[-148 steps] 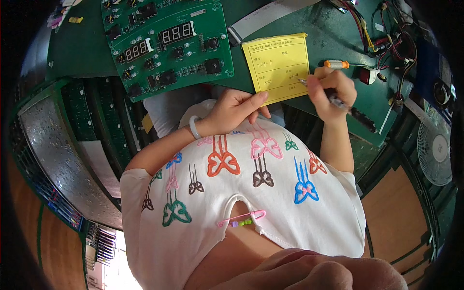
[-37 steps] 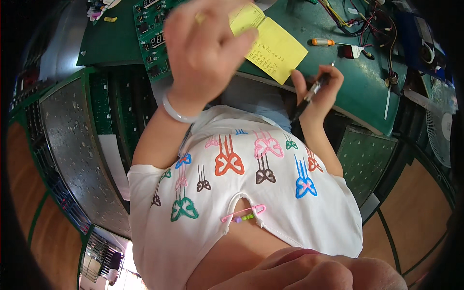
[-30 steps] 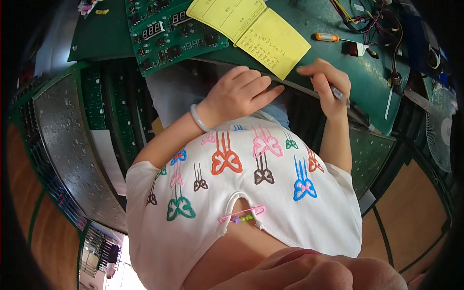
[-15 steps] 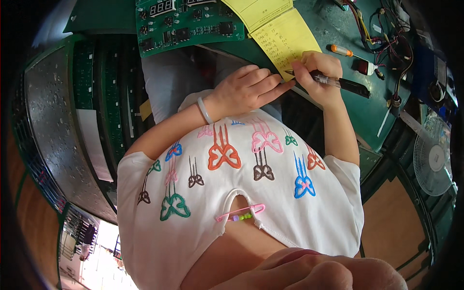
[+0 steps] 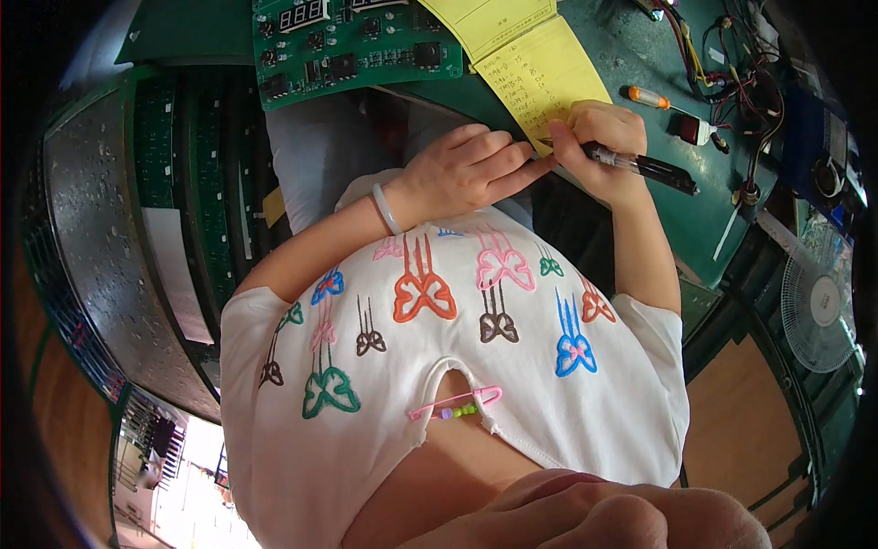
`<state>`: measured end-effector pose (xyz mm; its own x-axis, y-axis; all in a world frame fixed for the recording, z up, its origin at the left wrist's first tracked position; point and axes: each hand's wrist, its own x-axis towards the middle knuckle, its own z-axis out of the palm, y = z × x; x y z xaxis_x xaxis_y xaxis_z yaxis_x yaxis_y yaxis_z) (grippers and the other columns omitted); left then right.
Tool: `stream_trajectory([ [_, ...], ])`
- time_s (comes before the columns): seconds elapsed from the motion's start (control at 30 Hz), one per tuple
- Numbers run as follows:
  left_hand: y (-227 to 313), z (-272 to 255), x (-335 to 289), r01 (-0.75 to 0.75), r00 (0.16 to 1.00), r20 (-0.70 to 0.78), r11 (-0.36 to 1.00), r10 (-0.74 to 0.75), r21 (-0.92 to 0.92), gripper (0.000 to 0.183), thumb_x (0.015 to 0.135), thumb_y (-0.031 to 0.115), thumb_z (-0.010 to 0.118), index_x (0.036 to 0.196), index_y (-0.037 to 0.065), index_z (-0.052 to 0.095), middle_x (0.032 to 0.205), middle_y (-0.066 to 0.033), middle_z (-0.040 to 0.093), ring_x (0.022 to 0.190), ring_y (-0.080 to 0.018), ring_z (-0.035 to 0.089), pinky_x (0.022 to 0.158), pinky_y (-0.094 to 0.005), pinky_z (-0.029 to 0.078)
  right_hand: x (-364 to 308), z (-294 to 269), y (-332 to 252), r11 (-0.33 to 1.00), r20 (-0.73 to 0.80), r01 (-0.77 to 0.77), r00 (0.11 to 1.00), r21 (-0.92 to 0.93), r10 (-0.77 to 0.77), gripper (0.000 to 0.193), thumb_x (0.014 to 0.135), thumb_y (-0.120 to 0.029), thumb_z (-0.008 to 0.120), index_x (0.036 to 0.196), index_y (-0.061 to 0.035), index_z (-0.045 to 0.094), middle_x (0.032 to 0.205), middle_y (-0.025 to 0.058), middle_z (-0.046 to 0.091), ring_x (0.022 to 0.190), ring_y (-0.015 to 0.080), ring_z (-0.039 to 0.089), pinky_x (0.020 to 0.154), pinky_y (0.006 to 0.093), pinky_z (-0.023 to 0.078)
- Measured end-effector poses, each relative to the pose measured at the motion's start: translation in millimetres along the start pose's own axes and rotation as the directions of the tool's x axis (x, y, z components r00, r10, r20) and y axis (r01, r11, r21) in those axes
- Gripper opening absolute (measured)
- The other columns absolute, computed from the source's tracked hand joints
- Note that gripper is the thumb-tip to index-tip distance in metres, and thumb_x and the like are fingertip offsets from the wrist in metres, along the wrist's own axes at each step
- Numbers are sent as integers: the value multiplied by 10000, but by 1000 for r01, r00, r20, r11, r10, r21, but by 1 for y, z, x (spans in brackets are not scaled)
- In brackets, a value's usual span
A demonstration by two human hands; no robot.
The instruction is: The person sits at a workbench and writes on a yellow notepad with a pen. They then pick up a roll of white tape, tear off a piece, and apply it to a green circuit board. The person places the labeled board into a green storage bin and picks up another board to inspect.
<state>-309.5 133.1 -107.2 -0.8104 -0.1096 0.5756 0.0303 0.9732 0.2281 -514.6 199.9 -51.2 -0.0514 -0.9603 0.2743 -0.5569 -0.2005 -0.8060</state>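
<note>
My right hand [image 5: 604, 151] is closed around a black pen [image 5: 666, 174] with a clear grip, its tip on the lower part of a yellow notepad page [image 5: 530, 82]. Handwritten lines cover the page above the tip. My left hand [image 5: 476, 165], a pale bangle [image 5: 387, 210] on its wrist, lies with bent fingers at the table's front edge. Its index finger stretches to the lower corner of the pad, beside my right hand. No object shows in the left hand; its thumb is hidden.
A green circuit board [image 5: 366, 55] with digit displays lies left of the pad on the green table [image 5: 631, 46]. To the right are an orange-handled screwdriver [image 5: 647, 97] and bundled wires [image 5: 764, 110]. A white fan [image 5: 823, 302] stands at far right; more boards [image 5: 157, 151] stand at left.
The pen has tilted slightly and its back end has swung a little lower. My right hand has shifted slightly on the page; my left hand has hardly moved.
</note>
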Motion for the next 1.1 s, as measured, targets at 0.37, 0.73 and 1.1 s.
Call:
stream_trajectory([
  [0.37, -1, -1, 0, -3, 1000, 16, 1000, 2, 6, 365, 836, 181, 599, 1193, 209, 674, 1109, 31, 546, 1059, -150, 465, 886, -294, 432, 0, 1, -2, 1000, -51, 9, 999, 12, -9, 287, 736, 4, 712, 587, -58, 475, 527, 60, 483, 447, 205, 493, 427, 315, 355],
  [0.73, -2, 0, 0, -11, 1000, 16, 1000, 10, 22, 375, 829, 178, 610, 1196, 215, 677, 1095, 41, 539, 1048, -143, 466, 892, -283, 427, 0, 0, -1, 1000, -77, 16, 997, 12, -15, 317, 748, 20, 688, 584, -57, 428, 513, 56, 448, 428, 203, 464, 413, 319, 334],
  [1.1, -2, 0, 1, -5, 1000, 11, 1000, 4, 22, 402, 828, 184, 609, 1225, 221, 663, 1077, 48, 527, 1041, -135, 462, 899, -276, 410, 1, 0, -1, 997, -105, 48, 994, 64, -41, 326, 745, 51, 665, 577, -48, 404, 504, 67, 429, 416, 209, 433, 420, 322, 320],
])
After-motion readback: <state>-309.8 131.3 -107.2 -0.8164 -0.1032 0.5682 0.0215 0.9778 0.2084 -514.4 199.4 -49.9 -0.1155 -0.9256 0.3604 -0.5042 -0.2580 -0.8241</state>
